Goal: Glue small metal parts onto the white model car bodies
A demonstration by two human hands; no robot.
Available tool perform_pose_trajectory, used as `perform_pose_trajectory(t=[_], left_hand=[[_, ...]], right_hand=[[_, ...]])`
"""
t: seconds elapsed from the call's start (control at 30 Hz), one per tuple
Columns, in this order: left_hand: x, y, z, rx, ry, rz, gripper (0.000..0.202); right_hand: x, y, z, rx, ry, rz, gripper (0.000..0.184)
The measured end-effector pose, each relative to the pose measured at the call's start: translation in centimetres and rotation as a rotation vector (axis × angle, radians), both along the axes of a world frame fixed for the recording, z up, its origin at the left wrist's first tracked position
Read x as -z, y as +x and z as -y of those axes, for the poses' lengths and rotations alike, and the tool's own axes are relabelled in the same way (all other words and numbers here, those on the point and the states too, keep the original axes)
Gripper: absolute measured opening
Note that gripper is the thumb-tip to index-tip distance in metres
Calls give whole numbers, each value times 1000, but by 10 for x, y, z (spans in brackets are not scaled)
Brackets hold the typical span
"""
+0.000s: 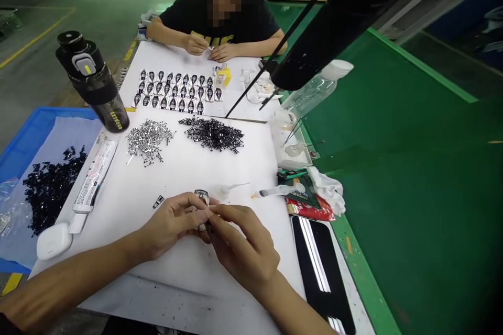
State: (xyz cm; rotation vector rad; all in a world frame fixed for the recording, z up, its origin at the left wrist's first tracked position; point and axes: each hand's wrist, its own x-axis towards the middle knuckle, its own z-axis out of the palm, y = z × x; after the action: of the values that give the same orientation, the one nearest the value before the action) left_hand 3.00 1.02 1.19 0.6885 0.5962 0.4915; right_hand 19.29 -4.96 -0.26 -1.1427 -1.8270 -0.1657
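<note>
Near the front of the white work surface, my left hand (171, 222) is closed around a small silver-and-black part (201, 197), its thumb and index finger pressed together. The part's shiny top shows above the fingers; the rest is hidden. My right hand (245, 248) meets it from the right with its fingertips pinched together, and what they grip is covered. One loose black clip-like piece (158, 201) lies left of my hands. Beyond them are a pile of small silver pieces (149, 138) and a pile of black clip-like pieces (216, 134).
A dark bottle (96, 84), white tube (94, 178) and white case (54, 241) line the left side. A syringe (277, 191) and phone (322, 272) lie right. Across the table, a person (236, 26) works behind rows of parts (175, 90). A black lamp arm (334, 21) hangs overhead.
</note>
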Motion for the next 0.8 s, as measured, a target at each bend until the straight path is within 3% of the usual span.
perform_pose_trajectory(t=[0.17,0.23,0.37,0.5,0.7,0.8], left_hand=[[0,-2,1,-123,228,-65,25],[1,-3,-1,-124,250,-86,27],[4,-3,-2,-104,165,-82,29],[5,-2,-1,-149,108,-79,34],[3,-1,-2,-186,-10,22,29],[1,-1,-5,-200,-161,79,31]], right_hand=[[-2,-1,1,-41,26,54,31],[-2,-3,1,-36,23,20,33],[1,-7,0,-36,20,-61,40],[4,-7,0,-58,48,25,41],[3,-5,7,25,8,-40,71],[1,-8,9,66,11,-49,74]])
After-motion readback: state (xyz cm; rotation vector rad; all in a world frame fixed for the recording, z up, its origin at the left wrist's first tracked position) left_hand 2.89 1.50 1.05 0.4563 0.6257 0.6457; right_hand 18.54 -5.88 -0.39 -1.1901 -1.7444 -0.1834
